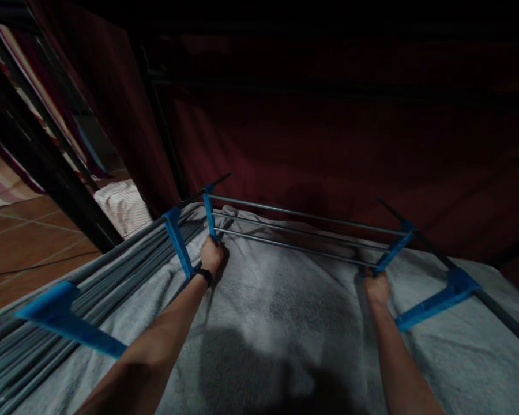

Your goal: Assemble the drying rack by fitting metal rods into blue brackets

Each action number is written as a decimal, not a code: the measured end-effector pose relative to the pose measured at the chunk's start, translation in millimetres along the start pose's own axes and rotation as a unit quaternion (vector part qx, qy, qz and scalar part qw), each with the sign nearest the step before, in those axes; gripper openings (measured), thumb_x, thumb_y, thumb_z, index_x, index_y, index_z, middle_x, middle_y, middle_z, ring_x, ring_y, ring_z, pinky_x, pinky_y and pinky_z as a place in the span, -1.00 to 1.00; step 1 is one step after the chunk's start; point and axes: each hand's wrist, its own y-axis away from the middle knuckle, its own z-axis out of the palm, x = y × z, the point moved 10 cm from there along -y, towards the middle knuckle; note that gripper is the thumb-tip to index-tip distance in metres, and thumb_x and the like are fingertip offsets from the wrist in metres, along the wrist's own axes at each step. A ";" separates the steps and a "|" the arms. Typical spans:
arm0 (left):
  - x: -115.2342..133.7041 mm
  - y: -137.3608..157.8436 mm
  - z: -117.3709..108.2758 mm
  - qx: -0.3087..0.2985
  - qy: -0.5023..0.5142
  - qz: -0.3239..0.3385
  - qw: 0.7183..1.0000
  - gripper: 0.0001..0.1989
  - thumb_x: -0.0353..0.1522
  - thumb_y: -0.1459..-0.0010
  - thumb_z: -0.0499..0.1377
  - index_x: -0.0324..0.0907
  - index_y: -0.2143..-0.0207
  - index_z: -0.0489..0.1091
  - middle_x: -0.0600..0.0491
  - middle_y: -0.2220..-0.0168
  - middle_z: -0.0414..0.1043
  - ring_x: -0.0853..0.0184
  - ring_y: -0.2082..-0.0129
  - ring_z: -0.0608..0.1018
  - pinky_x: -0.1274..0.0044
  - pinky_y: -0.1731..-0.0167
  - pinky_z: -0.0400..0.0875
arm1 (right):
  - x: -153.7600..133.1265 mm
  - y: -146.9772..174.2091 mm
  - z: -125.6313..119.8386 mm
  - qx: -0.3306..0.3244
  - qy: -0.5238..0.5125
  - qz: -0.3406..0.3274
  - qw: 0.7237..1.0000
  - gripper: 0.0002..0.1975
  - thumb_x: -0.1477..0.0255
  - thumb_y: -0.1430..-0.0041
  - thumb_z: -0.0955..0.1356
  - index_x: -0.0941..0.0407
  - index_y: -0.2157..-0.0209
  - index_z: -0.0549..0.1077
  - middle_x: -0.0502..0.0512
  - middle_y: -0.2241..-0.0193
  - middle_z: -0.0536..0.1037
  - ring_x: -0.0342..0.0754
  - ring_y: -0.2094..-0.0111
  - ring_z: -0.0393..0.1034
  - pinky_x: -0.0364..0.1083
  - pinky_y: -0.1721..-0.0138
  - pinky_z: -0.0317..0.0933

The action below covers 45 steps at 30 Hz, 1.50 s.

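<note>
A rack of grey metal rods joined by blue plastic brackets lies over a grey blanket. Three thin rods (303, 219) span its far end between two blue brackets. My left hand (211, 255), with a dark band at the wrist, is closed around the lower end of the far left bracket (210, 210). Opposite it, my right hand (377, 287) grips the lower end of the far right bracket (394, 251). Nearer me are more blue brackets, one on the right pole (439, 297) and two on the left side (179, 242). My fingertips are partly hidden.
The grey blanket (281, 305) spreads beneath the rack. Several loose grey rods (112, 282) lie bundled along the left. A dark red curtain (328, 150) hangs behind. At left stand a dark post (56, 167), a striped cloth (123, 207) and a tiled floor (30, 230) with a cable.
</note>
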 end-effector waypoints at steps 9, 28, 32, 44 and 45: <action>-1.0 -5.6 7.8 0.009 -0.080 -0.009 0.997 -0.70 -0.31 -0.32 -0.02 -0.24 0.08 0.42 -0.28 0.13 0.55 0.03 0.09 0.58 0.34 0.16 0.37 | 2.6 1.4 -4.5 0.041 -0.003 0.016 0.999 -0.64 0.25 -0.13 0.28 0.21 0.16 0.44 0.33 0.43 0.52 0.34 0.23 0.46 0.23 0.18 0.31; 36.6 -17.1 -20.9 0.084 0.154 0.093 0.980 -0.28 -0.51 -0.23 0.08 -0.06 -0.39 -0.05 -0.04 -0.28 0.31 0.28 -0.22 0.42 0.48 -0.12 0.38 | -34.4 9.1 -42.4 0.082 -0.163 -0.041 0.982 -0.39 0.39 0.00 0.26 0.13 -0.15 0.22 0.22 0.11 0.50 0.11 0.15 0.42 0.01 0.11 0.27; 34.6 -25.6 -23.9 0.063 0.102 0.080 0.989 -0.38 -0.53 -0.22 0.09 -0.12 -0.31 0.12 -0.07 -0.11 0.48 0.17 -0.11 0.52 0.43 -0.04 0.43 | -53.8 12.9 -52.1 0.074 -0.149 -0.068 0.984 -0.53 0.39 0.00 0.25 0.13 -0.01 0.30 0.23 0.16 0.50 0.12 0.17 0.41 0.02 0.11 0.24; 40.9 -11.5 -18.4 0.099 0.011 0.049 0.994 -0.53 -0.53 -0.19 0.08 -0.21 -0.16 0.17 -0.16 0.12 0.55 0.05 0.09 0.59 0.36 0.17 0.44 | -53.8 17.1 -53.6 0.116 -0.086 0.017 0.989 -0.51 0.23 -0.11 0.28 0.19 -0.03 0.27 0.31 0.26 0.50 0.31 0.18 0.44 0.13 0.15 0.26; 40.8 -11.1 -18.9 0.102 0.009 0.047 0.994 -0.54 -0.53 -0.19 0.09 -0.21 -0.15 0.18 -0.16 0.12 0.54 0.04 0.10 0.59 0.36 0.18 0.44 | -54.6 17.3 -53.1 0.119 -0.085 0.019 0.989 -0.51 0.23 -0.11 0.28 0.19 -0.03 0.26 0.32 0.25 0.50 0.31 0.18 0.44 0.13 0.14 0.26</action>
